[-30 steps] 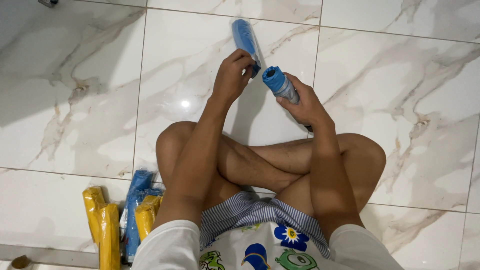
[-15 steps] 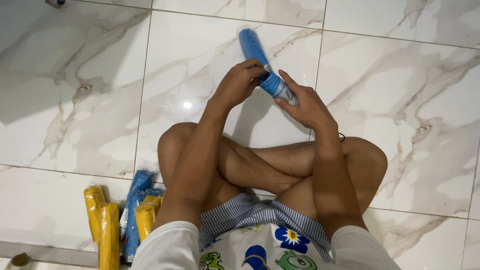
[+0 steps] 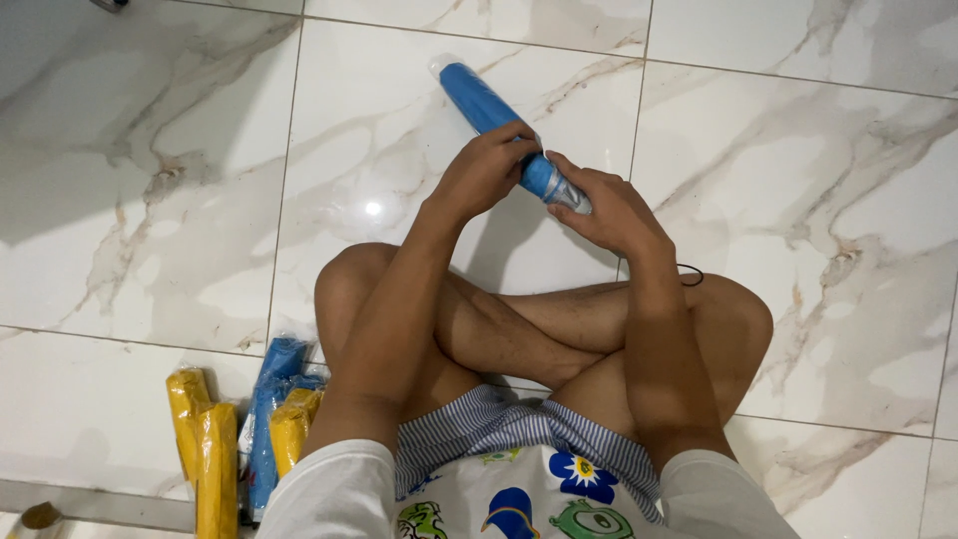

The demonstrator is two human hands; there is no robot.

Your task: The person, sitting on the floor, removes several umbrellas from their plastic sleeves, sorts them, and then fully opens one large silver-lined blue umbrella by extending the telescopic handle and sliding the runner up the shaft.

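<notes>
Glossy white marble floor tiles w/ light glare.

Blue wrapped tube; yellow, blue packs

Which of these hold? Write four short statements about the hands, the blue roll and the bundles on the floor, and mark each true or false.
1. Both hands, the left hand and the right hand, hold the blue roll. True.
2. The person stands at a table. False: the person sits cross-legged on the marble floor.
3. Yellow rolls lie by the left knee. True.
4. The roll in hand is red. False: it is blue, in clear wrapping.
</notes>
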